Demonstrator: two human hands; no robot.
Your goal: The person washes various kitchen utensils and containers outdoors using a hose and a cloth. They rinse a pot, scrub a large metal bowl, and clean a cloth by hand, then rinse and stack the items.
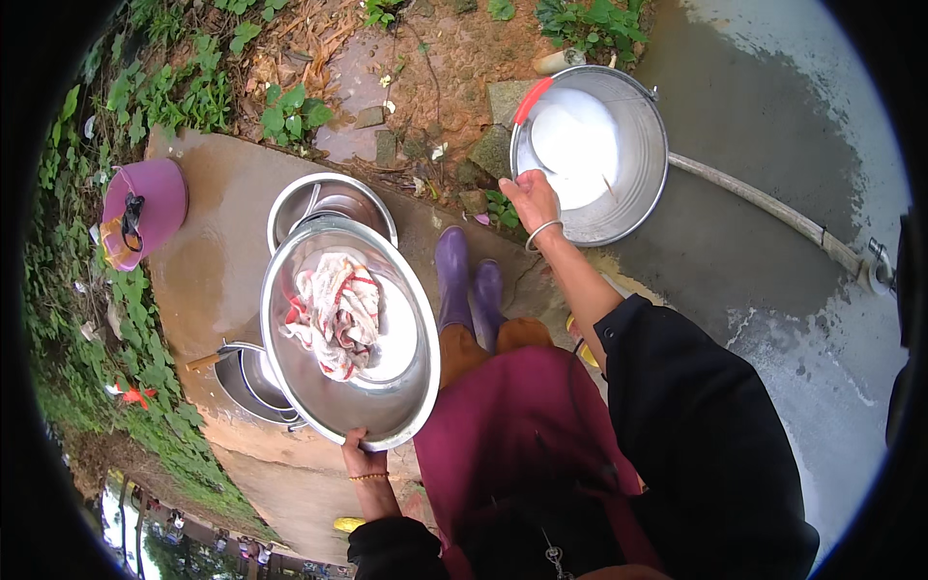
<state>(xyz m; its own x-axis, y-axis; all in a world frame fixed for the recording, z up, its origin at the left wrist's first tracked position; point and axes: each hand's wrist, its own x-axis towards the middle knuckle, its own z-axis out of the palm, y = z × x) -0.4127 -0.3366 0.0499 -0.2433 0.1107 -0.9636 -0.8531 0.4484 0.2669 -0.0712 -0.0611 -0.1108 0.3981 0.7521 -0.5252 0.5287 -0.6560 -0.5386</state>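
Note:
My left hand (365,458) grips the near rim of a wide stainless steel basin (330,417), its thumb over the edge. In the basin lies a crumpled white cloth with red stripes (337,312). My right hand (535,201), with a bangle at the wrist, is closed at the near-left edge of a metal bucket (641,163). Whether its fingers hold the rim or the bail is hidden. A red grip (533,100) on the bail rests along that rim. Inside, the bucket's bottom looks glaring white; I cannot tell liquid from reflection.
Partly beneath the basin are a metal bowl (290,210) and a pot (235,380) with a wooden-handled utensil (203,361). A purple pail (159,199) stands by the plants. A pipe (761,199) runs from the bucket towards a tap (879,250). My purple boots (454,279) stand on concrete.

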